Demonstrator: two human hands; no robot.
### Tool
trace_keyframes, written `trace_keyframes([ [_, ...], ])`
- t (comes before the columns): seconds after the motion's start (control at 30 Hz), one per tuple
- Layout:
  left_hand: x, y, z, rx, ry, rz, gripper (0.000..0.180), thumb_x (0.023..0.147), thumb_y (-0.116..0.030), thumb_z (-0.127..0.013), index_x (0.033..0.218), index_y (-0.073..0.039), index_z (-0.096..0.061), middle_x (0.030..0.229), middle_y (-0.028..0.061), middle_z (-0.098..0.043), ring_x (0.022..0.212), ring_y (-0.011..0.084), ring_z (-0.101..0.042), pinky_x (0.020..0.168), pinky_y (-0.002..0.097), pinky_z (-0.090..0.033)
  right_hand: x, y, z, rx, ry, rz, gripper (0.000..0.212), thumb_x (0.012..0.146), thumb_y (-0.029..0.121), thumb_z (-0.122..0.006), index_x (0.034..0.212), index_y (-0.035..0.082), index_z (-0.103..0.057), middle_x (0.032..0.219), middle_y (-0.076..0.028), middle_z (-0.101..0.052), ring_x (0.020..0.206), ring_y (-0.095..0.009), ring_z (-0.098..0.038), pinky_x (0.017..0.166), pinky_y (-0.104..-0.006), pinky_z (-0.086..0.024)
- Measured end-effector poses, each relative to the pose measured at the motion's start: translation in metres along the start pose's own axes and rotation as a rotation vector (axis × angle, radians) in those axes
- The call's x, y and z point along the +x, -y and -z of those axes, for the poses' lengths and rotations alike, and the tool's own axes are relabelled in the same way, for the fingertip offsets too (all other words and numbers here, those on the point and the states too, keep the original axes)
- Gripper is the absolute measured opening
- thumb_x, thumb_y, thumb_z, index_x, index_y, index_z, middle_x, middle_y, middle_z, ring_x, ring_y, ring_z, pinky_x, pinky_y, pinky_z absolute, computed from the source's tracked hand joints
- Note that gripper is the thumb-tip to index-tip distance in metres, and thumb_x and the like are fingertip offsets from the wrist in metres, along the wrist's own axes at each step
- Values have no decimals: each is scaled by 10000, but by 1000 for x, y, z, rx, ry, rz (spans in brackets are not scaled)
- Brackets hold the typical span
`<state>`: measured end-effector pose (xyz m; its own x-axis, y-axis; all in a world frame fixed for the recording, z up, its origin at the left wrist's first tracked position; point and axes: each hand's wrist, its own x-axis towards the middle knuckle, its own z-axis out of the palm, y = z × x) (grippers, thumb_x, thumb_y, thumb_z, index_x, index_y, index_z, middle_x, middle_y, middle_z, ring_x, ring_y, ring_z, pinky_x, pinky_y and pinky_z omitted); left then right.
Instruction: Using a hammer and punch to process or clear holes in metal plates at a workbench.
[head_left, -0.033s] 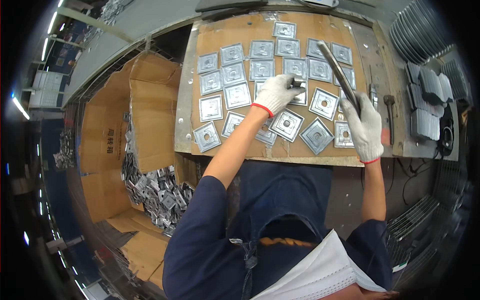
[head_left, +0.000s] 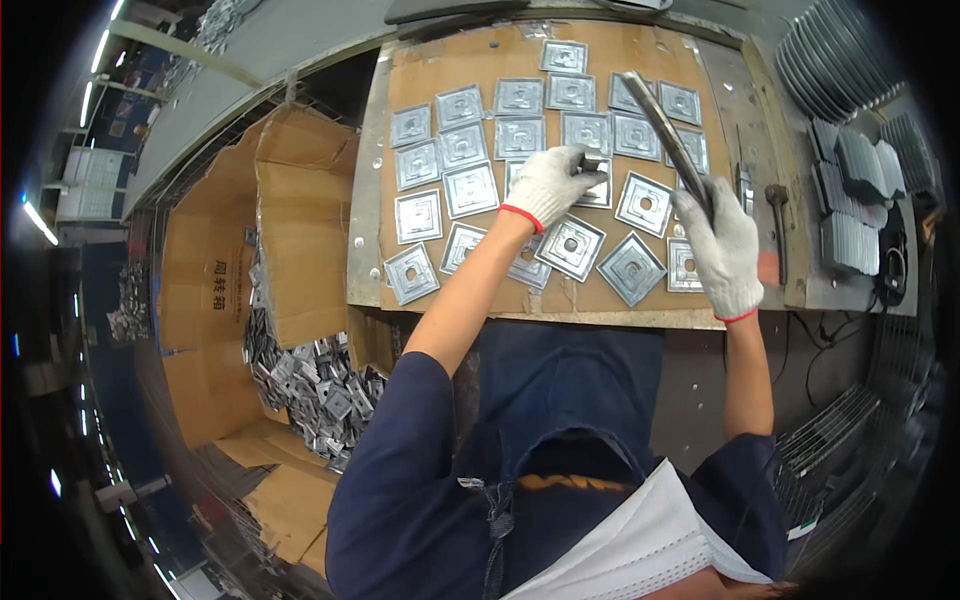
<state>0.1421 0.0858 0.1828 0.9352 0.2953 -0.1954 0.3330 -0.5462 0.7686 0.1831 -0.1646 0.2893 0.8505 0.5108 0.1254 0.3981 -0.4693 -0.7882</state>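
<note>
My left hand (head_left: 553, 188), in a white knit glove with a red cuff, pinches a small grey metal piece (head_left: 594, 160) between thumb and fingers. Its exact kind cannot be made out. The hand is over the middle of the square metal plates, covering part of one. My right hand (head_left: 727, 250), gloved the same way, is closed round a long metal bar (head_left: 664, 128). The bar slants up and to the left across plates at the right. Near my hands lie a plate with a round hole (head_left: 644, 204), a tilted plate (head_left: 632, 271) and another plate (head_left: 570, 247).
A cardboard sheet (head_left: 450, 65) covers the bench under several plates. A cardboard box (head_left: 215, 330) at the left holds many metal parts (head_left: 325, 395). On the right lie a hammer-like tool (head_left: 779, 235), stacked grey pieces (head_left: 850, 245) and a stack of round discs (head_left: 835, 65).
The whole view has shifted very slightly. Both hands keep nearly the same places and the same holds; the bar's upper end sits slightly farther left and higher.
</note>
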Motion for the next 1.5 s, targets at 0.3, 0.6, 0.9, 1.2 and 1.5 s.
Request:
trace_keyframes([
  [0.3,-4,-13,-1,74,-17,23,421,932,-357,-813,1215,-51,-755,1049,159,-804,944,278,-778,859,376,-593,20,-31,-45,-429,263,-34,400,1077,481,-574,1126,86,-612,822,-213,-720,788,-459,-717,712,-545,-545],
  [0.6,-19,-29,-6,-193,-110,-61,384,921,-254,-835,1218,-26,-748,1048,120,-801,943,200,-759,864,330,-595,-27,-69,-30,-212,150,-227,436,1060,482,-597,1198,69,-622,822,-247,-728,818,-472,-730,719,-558,-543],
  [0.9,-12,-34,21,-212,-184,-124,292,950,-168,-792,1177,2,-726,950,92,-807,876,132,-740,878,272,-594,-30,-80,-26,-235,208,-275,469,1040,493,-620,1250,75,-646,831,-240,-726,835,-468,-724,754,-542,-532],
  [1.2,-5,2,0,-280,-129,-81,324,943,-219,-807,1172,-2,-738,961,90,-796,864,150,-730,842,307,-587,-35,-116,-37,-86,67,-273,502,1025,465,-656,1181,-11,-675,869,-256,-714,843,-410,-733,758,-487,-526],
  [1.5,-1,-6,-4,-34,-82,-36,382,919,-318,-811,1204,-69,-761,1023,103,-803,900,223,-756,835,345,-584,-50,-123,-34,-39,138,-370,480,1012,454,-682,1139,-10,-683,845,-232,-722,781,-388,-724,724,-465,-534],
])
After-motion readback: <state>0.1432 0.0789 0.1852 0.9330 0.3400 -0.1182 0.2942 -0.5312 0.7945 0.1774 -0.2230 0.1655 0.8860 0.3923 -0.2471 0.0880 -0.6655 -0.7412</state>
